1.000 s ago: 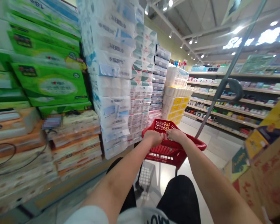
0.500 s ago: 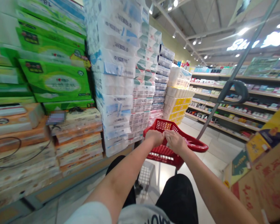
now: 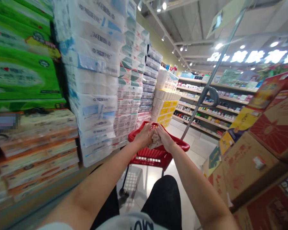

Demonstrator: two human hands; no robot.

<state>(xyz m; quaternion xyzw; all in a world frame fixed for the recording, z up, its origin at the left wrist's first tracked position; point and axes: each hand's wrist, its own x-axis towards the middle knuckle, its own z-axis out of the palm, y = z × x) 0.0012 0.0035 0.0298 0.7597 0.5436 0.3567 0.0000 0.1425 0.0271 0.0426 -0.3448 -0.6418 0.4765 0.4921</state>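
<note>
My left hand [image 3: 144, 136] and my right hand [image 3: 165, 139] meet over a red shopping cart [image 3: 156, 159], fingertips almost touching. Between my palms is a pale, crumpled bag [image 3: 155, 140] with a speckled look; what it contains I cannot make out. Both hands are closed around its sides, with the fingers pointing forward and partly hidden. Beneath and around them lies the cart's slotted red basket, its rim curving past both wrists.
Stacked toilet-roll packs [image 3: 98, 80] and green tissue packs [image 3: 21, 70] line the left. On the right are piled cardboard boxes [image 3: 249, 163]. A grey pole [image 3: 196, 110] with a loop slants up beside the cart. Stocked shelves [image 3: 206, 116] stand farther ahead.
The view has moved forward and turned right, bringing more boxes in. My hands, earlier joined at the fingertips, now sit on either side of the pale bag, which has come into sight.
</note>
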